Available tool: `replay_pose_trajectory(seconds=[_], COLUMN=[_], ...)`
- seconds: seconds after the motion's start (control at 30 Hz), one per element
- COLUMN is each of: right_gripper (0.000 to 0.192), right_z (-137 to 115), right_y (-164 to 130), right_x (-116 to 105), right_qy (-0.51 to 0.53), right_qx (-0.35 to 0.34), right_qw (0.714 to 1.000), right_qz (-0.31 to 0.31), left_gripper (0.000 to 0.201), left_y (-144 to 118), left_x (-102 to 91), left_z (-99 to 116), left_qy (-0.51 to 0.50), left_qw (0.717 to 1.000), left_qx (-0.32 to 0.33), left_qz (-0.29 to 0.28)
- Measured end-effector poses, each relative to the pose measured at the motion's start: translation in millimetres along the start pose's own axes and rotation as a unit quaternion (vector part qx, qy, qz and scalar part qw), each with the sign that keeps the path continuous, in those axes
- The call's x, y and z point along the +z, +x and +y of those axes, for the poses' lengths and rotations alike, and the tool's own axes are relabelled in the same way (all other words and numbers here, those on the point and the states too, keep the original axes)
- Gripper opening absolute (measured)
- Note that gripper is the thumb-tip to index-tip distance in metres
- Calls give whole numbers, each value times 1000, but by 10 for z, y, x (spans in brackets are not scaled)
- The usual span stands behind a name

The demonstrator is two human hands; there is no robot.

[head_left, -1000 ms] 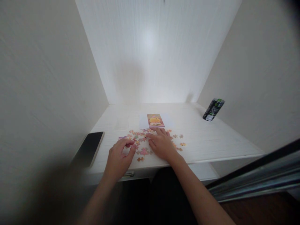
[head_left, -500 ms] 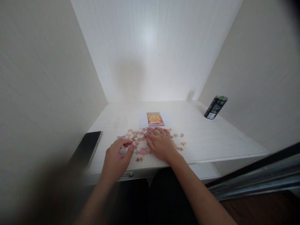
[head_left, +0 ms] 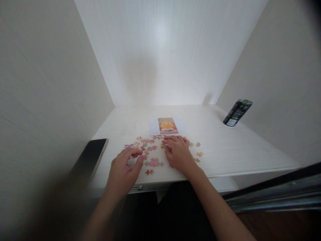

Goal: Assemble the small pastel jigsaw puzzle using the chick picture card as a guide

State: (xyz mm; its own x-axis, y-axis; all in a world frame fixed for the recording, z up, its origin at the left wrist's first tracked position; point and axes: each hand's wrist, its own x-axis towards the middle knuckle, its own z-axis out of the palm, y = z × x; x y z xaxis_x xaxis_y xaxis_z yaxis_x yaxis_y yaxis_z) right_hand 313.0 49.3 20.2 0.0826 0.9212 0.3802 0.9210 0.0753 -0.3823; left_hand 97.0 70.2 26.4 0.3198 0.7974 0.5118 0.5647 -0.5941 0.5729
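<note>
Jigsaw pieces (head_left: 154,163) in pink, orange and brown lie scattered over the white table between and around my hands. My left hand (head_left: 124,169) rests at the near left of them, thumb and curled fingers apart, with nothing visible in its grasp. Palm down, my right hand (head_left: 179,152) lies over pieces on the right side, its fingers bent and slightly spread. A yellow-orange piece shows by its fingertips; whatever is under the palm is hidden. Just beyond the pieces, a picture sheet (head_left: 167,126) shows a yellow figure in a pink hat.
A dark-screened phone (head_left: 90,155) lies at the table's left edge. Toward the back right stands a black and green drink can (head_left: 237,112). Panels enclose the white table (head_left: 225,150) at the back and both sides.
My right hand has slid a little to the right across the pieces, baring some that it covered. My left hand has hardly moved. The view has shifted slightly.
</note>
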Motion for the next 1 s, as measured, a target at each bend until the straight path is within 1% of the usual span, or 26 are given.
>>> replay_pose_trajectory(seconds=[0.13, 0.37, 0.5, 0.6, 0.7, 0.87, 1.0], right_gripper=[24, 21, 22, 25, 25, 20, 18], right_z=[26, 32, 39, 45, 54, 64, 5], right_y=[14, 100, 177, 225, 265, 313, 275], right_x=[-26, -165, -228, -269, -292, -283, -286], right_qy=[-15, -53, -79, -68, -56, -68, -70], right_qx=[-11, -21, -46, -44, -28, -27, -36], right_qw=[999, 995, 987, 982, 981, 976, 977], right_qz=[-38, -87, -133, -168, -182, -205, -200], left_gripper=[14, 11, 10, 10, 9, 9, 10], left_y=[-5, 8, -12, -25, -26, -19, -11], left_x=[-12, -26, -36, -37, -31, -14, -5], left_z=[13, 2, -4, -11, -21, -32, -57], left_qy=[-7, -15, -19, -29, -42, -49, -59], left_qw=[1000, 1000, 1000, 999, 999, 998, 997], left_qx=[-5, 6, 9, 13, 17, 15, -1], left_qz=[0, -7, -1, 5, 10, 20, 40])
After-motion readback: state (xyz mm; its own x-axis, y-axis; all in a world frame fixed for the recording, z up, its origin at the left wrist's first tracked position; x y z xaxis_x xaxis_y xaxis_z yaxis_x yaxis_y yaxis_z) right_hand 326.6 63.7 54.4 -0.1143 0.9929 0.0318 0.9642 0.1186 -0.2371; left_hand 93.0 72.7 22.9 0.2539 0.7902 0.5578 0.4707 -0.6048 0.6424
